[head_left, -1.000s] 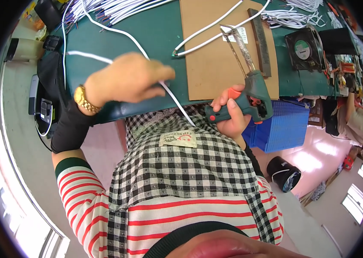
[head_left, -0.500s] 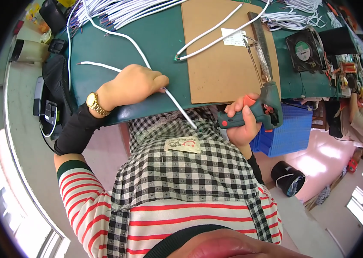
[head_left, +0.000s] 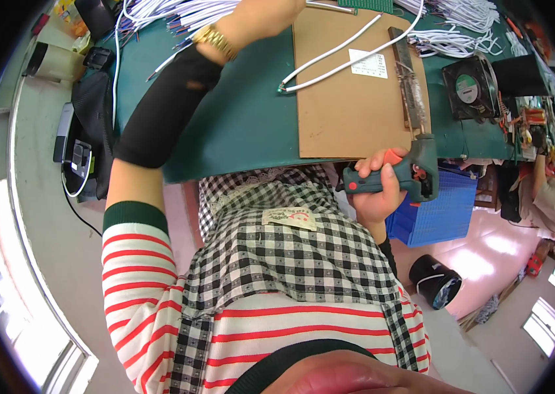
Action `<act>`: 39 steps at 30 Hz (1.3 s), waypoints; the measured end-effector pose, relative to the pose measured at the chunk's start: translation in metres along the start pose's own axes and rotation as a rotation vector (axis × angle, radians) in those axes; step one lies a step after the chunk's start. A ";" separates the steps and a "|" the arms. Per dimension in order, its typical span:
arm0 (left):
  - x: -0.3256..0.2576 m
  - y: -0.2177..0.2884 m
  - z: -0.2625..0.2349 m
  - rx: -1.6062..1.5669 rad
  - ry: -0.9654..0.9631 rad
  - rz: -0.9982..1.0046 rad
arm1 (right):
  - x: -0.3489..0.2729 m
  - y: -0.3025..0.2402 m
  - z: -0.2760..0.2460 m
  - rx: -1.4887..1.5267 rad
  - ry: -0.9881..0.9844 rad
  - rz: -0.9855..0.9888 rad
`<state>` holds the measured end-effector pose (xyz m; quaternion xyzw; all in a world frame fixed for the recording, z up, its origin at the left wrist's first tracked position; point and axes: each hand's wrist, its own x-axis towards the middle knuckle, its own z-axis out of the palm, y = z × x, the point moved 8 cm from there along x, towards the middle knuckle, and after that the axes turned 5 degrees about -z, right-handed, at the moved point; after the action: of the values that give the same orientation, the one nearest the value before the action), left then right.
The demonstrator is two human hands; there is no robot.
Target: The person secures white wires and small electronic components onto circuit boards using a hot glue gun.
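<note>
At the top edge of the head view, my left hand (head_left: 266, 20) is closed, its fingertips partly cut off by the frame. A white cable (head_left: 331, 7) comes out beside the fingers, its end pointing right. My right hand (head_left: 382, 190) grips a green soldering gun (head_left: 424, 172) with a red trigger, just off the table's front edge. The gun's tip lies over a dark bar (head_left: 411, 85) on a brown cardboard sheet (head_left: 350, 118). A bent white cable (head_left: 336, 47) rests on the same sheet, next to a small white label (head_left: 367, 64).
Bundles of white cables (head_left: 451, 41) lie along the back of the green table (head_left: 244, 125). A black fan (head_left: 469, 85) stands at the right. Below the table are a blue crate (head_left: 442, 210) and a black bucket (head_left: 435, 279). Another person (head_left: 547, 197) is at the far right.
My left hand has moved from the table's front edge up to the far side, taking the white cable along. The right hand and soldering gun have barely shifted.
</note>
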<state>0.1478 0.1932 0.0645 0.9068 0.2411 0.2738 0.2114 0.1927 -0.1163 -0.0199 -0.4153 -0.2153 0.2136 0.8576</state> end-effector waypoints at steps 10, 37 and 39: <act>-0.151 0.061 -0.011 -0.401 -0.311 -0.176 | -0.002 0.022 0.035 0.125 -0.172 0.259; -0.180 0.082 0.038 -1.350 -0.355 -0.621 | 0.012 0.032 0.074 0.065 -0.233 0.287; -0.180 0.086 0.033 -1.348 -0.241 -0.546 | 0.011 0.035 0.075 0.167 -0.211 0.365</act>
<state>0.0630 0.0168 0.0133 0.5113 0.2128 0.1984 0.8087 0.1536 -0.0438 -0.0042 -0.3502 -0.2067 0.4246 0.8089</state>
